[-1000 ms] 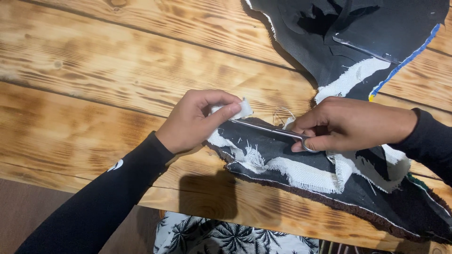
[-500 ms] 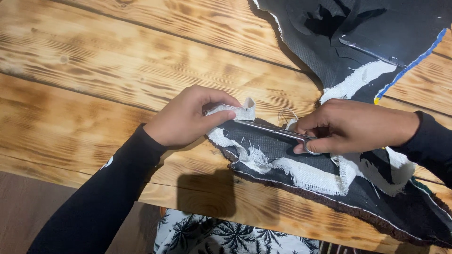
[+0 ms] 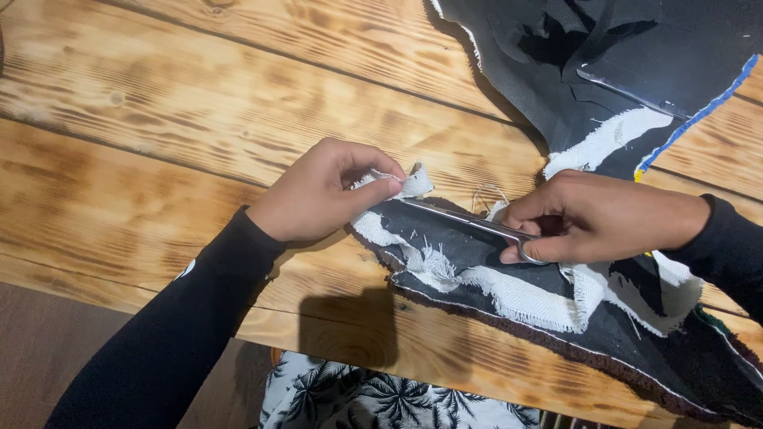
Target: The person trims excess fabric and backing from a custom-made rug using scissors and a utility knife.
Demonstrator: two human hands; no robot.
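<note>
Scissors [image 3: 469, 220] gripped by right hand [image 3: 596, 218] | blades' long axis aimed left at white fabric edge [image 3: 397, 184], pinched by left hand [image 3: 318, 195] | black cloth [image 3: 493, 254] beneath, on desk [image 3: 159, 119]

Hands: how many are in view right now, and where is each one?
2. The left hand pinches a white frayed strip at the dark fabric's edge. The right hand holds scissors over that fabric.

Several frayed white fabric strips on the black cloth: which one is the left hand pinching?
The short frayed white fabric strip at the black cloth's left corner, pinched by the left hand at the metal scissors' tip. The other strips lie flat, untouched by that hand.
</note>
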